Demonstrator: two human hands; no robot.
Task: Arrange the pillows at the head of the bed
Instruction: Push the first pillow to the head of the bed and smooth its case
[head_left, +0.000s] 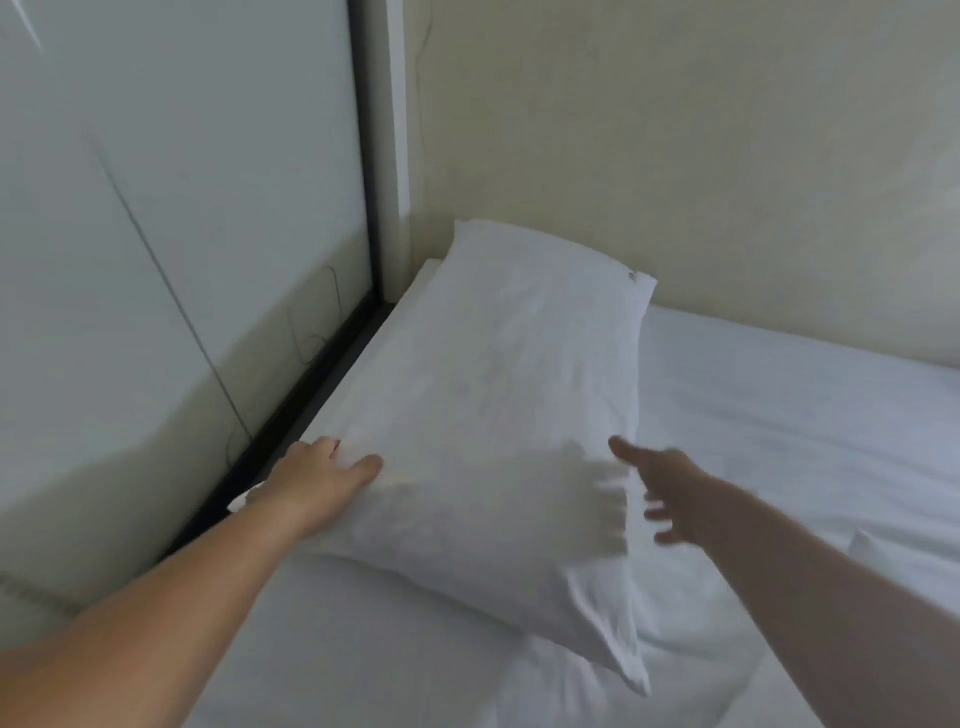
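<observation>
A white pillow lies lengthwise along the left side of the bed, its far end in the corner against the cream wall. My left hand rests on the pillow's near left edge, with its fingers pressing into the fabric. My right hand hovers at the pillow's near right edge, blurred, with fingers spread and nothing in them. The near end of the pillow sits slightly raised over the white sheet.
A pale panel wall with a dark frame runs along the bed's left side. A cream wall stands behind the bed. A small white fold of fabric shows at the right.
</observation>
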